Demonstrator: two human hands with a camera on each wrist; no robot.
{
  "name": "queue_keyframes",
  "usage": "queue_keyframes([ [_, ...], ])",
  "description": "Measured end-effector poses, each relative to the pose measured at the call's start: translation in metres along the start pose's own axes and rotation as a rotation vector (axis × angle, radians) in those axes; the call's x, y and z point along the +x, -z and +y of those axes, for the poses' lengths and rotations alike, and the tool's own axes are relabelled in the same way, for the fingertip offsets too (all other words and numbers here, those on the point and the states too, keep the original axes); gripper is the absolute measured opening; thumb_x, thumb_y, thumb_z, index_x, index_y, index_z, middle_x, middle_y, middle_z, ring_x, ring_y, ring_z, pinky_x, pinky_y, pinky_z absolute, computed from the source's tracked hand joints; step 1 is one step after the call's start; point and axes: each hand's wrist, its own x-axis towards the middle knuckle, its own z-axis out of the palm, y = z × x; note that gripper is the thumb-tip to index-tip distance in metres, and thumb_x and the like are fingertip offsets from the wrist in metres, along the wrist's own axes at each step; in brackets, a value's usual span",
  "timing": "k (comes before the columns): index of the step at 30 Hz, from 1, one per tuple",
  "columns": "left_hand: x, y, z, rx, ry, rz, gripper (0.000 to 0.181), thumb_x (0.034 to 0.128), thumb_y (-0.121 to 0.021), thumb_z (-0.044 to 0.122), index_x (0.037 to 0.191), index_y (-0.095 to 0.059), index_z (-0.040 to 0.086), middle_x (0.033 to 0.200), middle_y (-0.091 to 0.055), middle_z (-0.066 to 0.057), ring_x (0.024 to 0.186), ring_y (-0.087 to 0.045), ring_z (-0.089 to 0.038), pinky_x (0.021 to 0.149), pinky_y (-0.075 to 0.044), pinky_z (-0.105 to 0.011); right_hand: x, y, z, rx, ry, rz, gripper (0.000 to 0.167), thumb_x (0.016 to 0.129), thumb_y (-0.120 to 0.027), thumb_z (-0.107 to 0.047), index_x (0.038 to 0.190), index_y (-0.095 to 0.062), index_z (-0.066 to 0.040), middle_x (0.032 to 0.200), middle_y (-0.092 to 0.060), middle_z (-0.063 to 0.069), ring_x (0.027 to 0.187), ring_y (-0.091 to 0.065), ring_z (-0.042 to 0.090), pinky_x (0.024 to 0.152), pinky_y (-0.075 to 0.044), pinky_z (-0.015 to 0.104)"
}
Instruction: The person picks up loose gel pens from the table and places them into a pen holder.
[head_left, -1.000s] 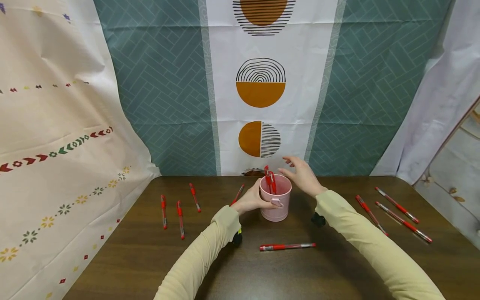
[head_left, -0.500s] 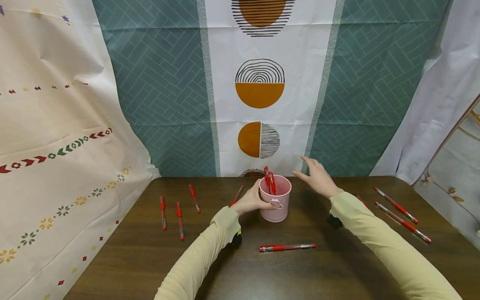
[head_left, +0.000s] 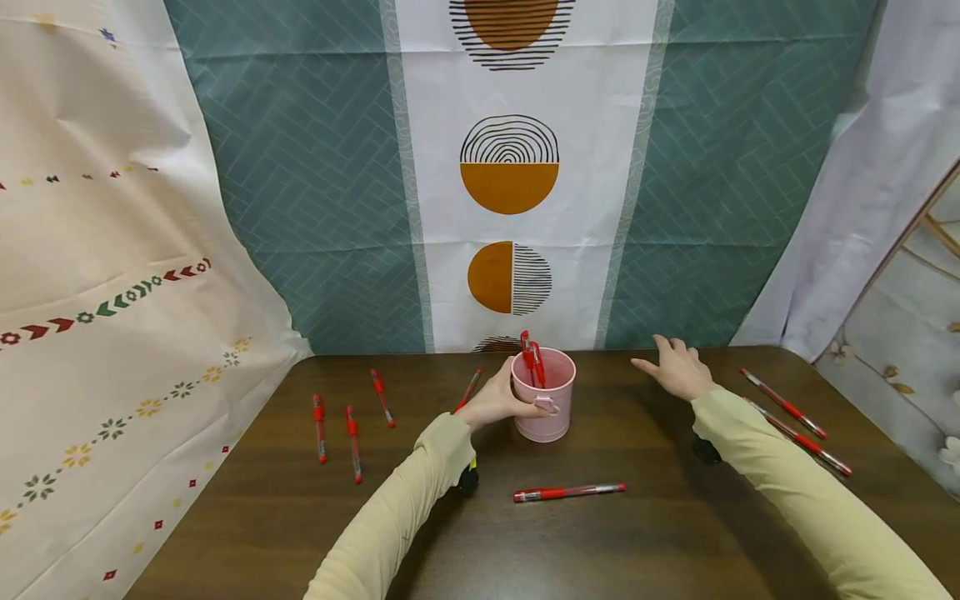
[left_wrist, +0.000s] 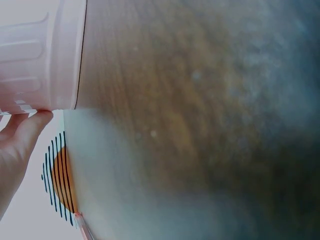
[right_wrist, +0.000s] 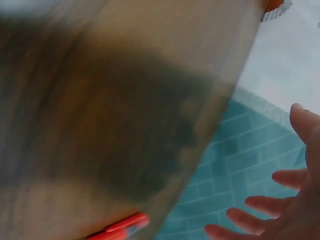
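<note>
A pink bucket (head_left: pixel 543 417) stands upright on the table, with two red pens (head_left: pixel 534 362) leaning inside it. My left hand (head_left: pixel 497 398) holds the bucket from its left side, thumb across the front near the small handle tab. The left wrist view shows fingertips (left_wrist: pixel 37 120) against the pink wall. Well right of the bucket, my right hand (head_left: pixel 681 371) hovers over the far part of the table, fingers spread and holding nothing. Beneath and right of it lie red pens, one at the far right (head_left: pixel 783 404); my sleeve partly covers another pen (head_left: pixel 813 450).
One red pen (head_left: pixel 568 492) lies crosswise in front of the bucket. Several more, such as a capped pen (head_left: pixel 354 444), are scattered at the left. Another pen (head_left: pixel 468 389) lies behind my left wrist. Patterned curtains (head_left: pixel 337 208) hang behind the brown table (head_left: pixel 600 550).
My right hand has moved away from the bucket's rim to the right, towards the pens there. My left hand keeps its hold on the bucket. The head view has shifted slightly.
</note>
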Motion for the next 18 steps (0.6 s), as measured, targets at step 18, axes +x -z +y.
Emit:
queue_keyframes([
  [18, 0.0, 0.002, -0.002, -0.013, -0.051, -0.007, 0.082, 0.0645, -0.082, 0.022, 0.129, -0.033, 0.02, 0.119, -0.046, 0.006, 0.104, -0.048, -0.011, 0.089, -0.037, -0.033, -0.011, -0.013, 0.031, -0.111, -0.237, -0.206, 0.087, 0.087, -0.05, -0.052, 0.128, -0.021, 0.019, 0.116, -0.022, 0.047, 0.099, -0.028, 0.065, 0.075, -0.032, 0.064],
])
